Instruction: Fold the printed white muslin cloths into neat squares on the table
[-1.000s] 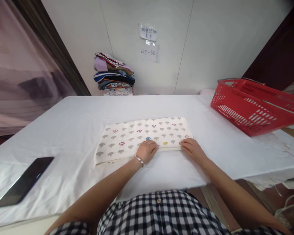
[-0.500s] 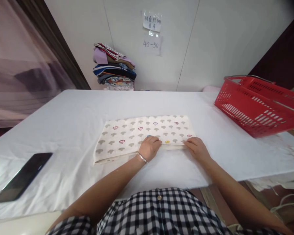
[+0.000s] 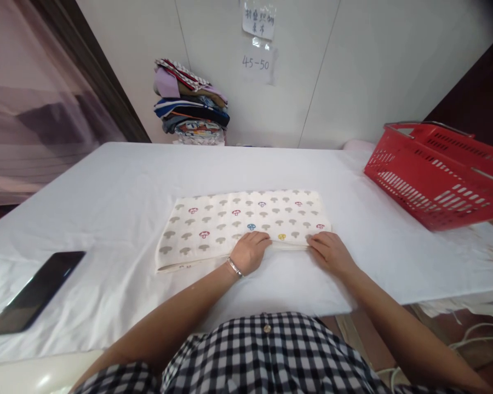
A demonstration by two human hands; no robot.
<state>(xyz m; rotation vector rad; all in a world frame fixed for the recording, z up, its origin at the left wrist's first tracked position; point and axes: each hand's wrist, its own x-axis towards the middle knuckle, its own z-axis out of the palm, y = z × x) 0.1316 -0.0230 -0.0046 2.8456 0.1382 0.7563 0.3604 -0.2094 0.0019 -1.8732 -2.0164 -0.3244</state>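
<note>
A cream cloth (image 3: 222, 223) printed with grey mushrooms and a few coloured ones lies folded into a long rectangle on the white-covered table. Its layered near edge faces me and gapes a little at the left end. My left hand (image 3: 250, 253), with a bracelet at the wrist, is closed on the middle of that edge, fingers together on top. At the right end of the same edge, my right hand (image 3: 332, 251) pinches the cloth near the corner. Both thumbs are mostly hidden.
A black phone (image 3: 36, 293) lies on the table at the left. The red plastic basket (image 3: 431, 180) stands at the right edge. Behind the table rises a stack of folded fabrics (image 3: 191, 104) against the wall, beside handwritten paper signs (image 3: 258, 22).
My left hand has slipped slightly back toward me, uncovering a blue mushroom on the cloth. The right hand stays at its corner. The view has tilted down a little.
</note>
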